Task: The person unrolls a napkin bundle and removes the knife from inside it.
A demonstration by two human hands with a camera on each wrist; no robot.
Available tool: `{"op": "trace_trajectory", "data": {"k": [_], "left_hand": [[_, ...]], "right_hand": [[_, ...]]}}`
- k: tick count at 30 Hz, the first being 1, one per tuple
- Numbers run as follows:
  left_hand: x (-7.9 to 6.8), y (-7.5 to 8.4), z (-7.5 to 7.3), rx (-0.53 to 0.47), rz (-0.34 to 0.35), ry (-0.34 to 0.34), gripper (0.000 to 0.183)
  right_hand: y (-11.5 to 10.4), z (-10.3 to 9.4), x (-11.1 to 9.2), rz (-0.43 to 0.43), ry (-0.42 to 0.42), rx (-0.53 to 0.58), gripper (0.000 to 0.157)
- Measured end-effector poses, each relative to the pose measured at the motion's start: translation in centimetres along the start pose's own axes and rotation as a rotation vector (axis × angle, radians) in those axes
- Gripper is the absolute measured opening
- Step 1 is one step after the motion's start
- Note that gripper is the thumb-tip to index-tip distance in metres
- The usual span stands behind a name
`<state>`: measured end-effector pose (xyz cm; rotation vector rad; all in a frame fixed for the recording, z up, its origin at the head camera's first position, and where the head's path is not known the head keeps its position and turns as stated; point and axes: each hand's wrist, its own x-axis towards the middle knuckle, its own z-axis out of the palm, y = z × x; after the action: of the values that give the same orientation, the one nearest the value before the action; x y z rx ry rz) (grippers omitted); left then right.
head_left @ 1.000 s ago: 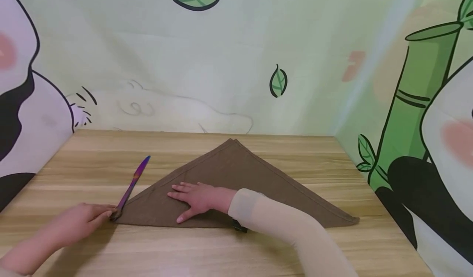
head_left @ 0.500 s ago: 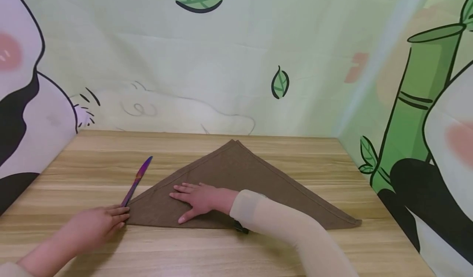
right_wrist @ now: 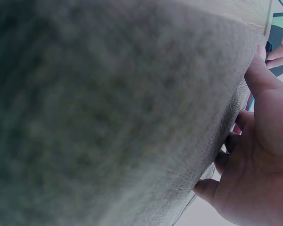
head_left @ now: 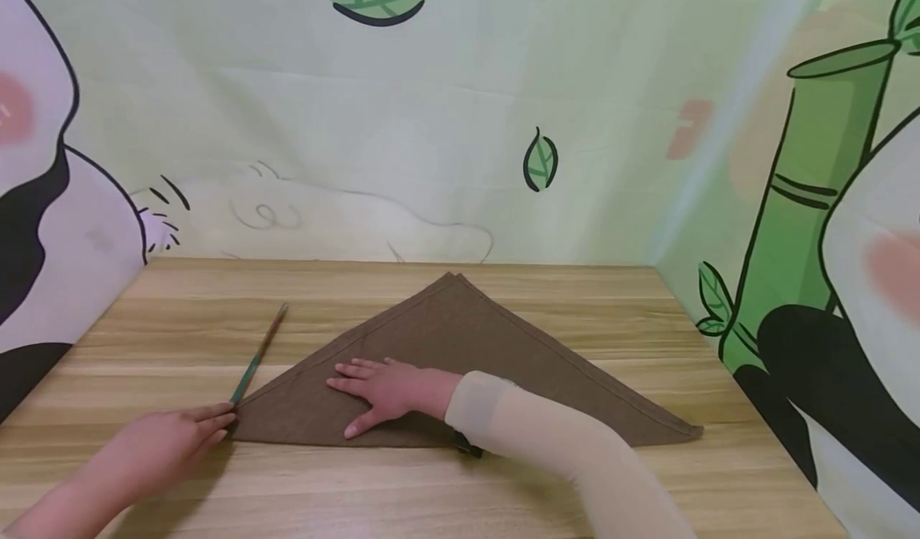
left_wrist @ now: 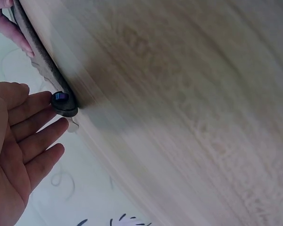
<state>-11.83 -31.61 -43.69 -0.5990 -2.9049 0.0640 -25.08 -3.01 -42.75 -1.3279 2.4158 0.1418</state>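
A brown cloth napkin (head_left: 460,331), folded into a triangle, lies with its peak toward the back wall. At its left corner lies an iridescent table knife (head_left: 260,353), blade end pointing away and seen edge-on. My left hand (head_left: 161,443) has its fingers extended, fingertips at the knife's handle and the napkin corner. In the left wrist view, the napkin corner (left_wrist: 66,107) curls around the handle's end (left_wrist: 61,96), beside those fingertips. My right hand (head_left: 384,387) rests with spread fingers on the napkin's left half; its palm (right_wrist: 259,174) shows in the right wrist view.
The wooden table (head_left: 402,491) reaches back to a printed wall cloth (head_left: 323,132) with pandas, leaves and bamboo. A dark wrist camera (head_left: 467,445) sits under the right sleeve (head_left: 561,435), just over the napkin's front edge.
My left fingers have gone from pinching the knife's handle to lying extended against it, slightly further right. The knife has turned from flat to edge-on. My right hand stays put.
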Motion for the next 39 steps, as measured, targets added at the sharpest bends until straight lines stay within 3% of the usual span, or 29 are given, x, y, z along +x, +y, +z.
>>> {"op": "trace_trajectory", "data": {"k": [7,15,21,27,30,35,39], "left_hand": [[-0.7,-0.3,-0.2,-0.015,-0.034,0.0,0.027],[-0.8,-1.2,-0.2,-0.074,-0.091,-0.066,0.026],[-1.0,-2.0,0.1,-0.051,-0.076,-0.033,0.024],[-1.0,-2.6,-0.4,-0.049,-0.118,-0.054,0.023],[-1.0,-2.5,-0.6,-0.051,-0.13,-0.043,0.023],[-1.0,-1.8,-0.5,-0.024,-0.081,0.004,0.024],[-1.3,-1.6,-0.3,-0.024,-0.088,-0.012,0.021]], "right_hand": [[-0.2,-0.1,-0.1,0.0,-0.005,0.0,0.081],[-0.2,0.0,0.0,0.001,-0.004,-0.001,0.081],[-0.3,0.0,0.1,0.003,-0.01,0.009,0.081],[-0.2,-0.2,-0.1,0.008,-0.003,0.013,0.08],[-0.2,-0.3,-0.1,0.007,-0.003,0.015,0.08],[-0.2,-0.3,-0.2,0.008,-0.008,0.012,0.08],[-0.4,-0.3,-0.3,0.008,-0.006,0.017,0.08]]}}
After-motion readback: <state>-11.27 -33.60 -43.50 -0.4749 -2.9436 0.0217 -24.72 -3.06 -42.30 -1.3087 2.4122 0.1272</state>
